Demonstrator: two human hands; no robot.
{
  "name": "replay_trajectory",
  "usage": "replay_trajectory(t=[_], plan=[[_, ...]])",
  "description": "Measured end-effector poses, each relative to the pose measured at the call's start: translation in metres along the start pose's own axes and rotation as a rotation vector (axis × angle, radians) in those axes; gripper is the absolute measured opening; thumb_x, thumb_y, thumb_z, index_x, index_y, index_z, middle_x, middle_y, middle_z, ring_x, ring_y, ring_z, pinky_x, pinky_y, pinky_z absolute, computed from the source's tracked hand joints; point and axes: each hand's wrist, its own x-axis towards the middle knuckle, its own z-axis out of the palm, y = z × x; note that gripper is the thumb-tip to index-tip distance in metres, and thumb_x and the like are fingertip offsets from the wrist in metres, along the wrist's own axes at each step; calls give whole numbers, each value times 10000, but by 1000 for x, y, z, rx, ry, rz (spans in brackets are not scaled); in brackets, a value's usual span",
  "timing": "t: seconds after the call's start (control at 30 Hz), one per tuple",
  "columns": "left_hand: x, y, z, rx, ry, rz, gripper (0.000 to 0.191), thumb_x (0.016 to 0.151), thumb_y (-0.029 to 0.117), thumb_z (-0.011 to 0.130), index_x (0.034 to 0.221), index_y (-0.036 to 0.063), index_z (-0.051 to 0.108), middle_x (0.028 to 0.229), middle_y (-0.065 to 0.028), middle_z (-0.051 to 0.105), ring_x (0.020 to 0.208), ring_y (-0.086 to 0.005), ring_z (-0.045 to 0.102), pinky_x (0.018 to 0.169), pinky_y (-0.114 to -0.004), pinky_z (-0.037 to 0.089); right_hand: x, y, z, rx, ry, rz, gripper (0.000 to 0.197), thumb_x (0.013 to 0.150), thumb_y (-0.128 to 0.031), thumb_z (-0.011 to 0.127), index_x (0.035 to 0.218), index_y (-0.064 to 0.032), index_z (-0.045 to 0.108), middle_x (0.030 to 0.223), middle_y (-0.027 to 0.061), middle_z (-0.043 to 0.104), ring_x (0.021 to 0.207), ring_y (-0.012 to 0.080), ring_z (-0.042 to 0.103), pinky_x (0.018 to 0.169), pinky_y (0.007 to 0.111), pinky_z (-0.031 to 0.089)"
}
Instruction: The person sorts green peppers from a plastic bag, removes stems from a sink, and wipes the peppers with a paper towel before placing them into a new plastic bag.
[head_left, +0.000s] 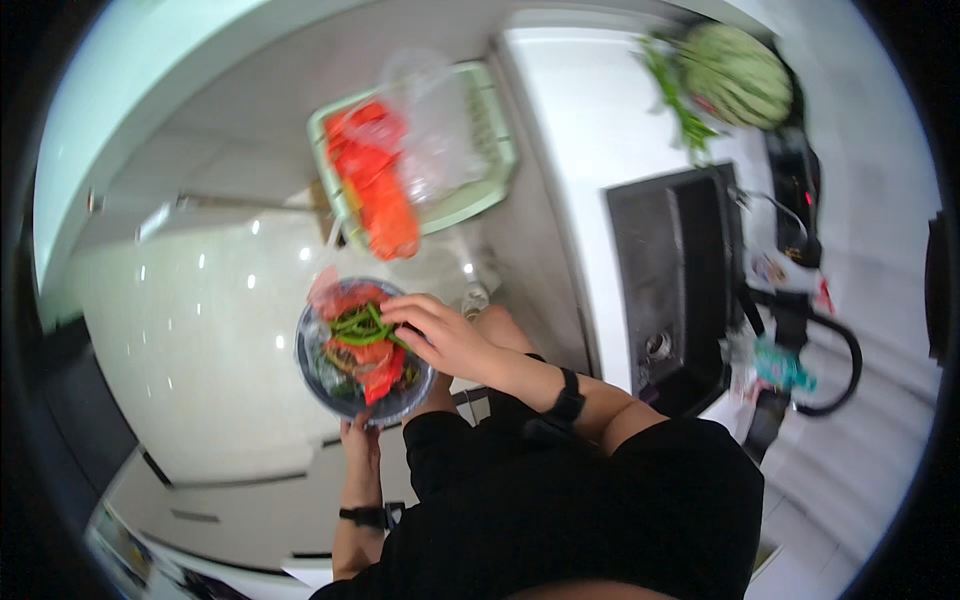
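A round dark trash bin (304, 367) with a bag lining stands in front of me. My left hand (360, 433) grips its near rim, its fingers partly hidden. Green vegetable stems (358, 327) lie on top of red plastic bags (382, 379) and other waste inside. Over the bin's right side is my right hand (431, 330), palm down, fingers apart, their tips at the stems. The picture is slightly blurred, but no grip on the stems shows. Dark bands circle both wrists.
Beyond the bin, a pale green basket (472, 206) holds orange-red bags (371, 176) and clear plastic bags (439, 127). At right, a white counter (566, 112) has a black sink (652, 247), a watermelon (739, 75) and leafy greens (675, 97). Cabinets (247, 517) line the lower left.
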Motion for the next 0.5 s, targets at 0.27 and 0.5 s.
replay_trajectory(t=[0.27,0.5], plan=[[-97,29,47,227,-200,-79,434,790,-62,575,1192,99,559,1096,-56,629,929,-255,638,700,-416,581,-154,75,-257,387,885,479,160,962,-86,543,1106,-30,583,1079,45,602,989,138,564,913,267,441],[-157,38,107,325,-170,-58,444,796,-24,593,1216,107,539,1156,-73,611,1000,-261,624,791,-413,577,-167,284,-357,-156,856,891,409,867,-172,651,1246,-49,555,1087,140,617,1068,293,577,945,361,444]])
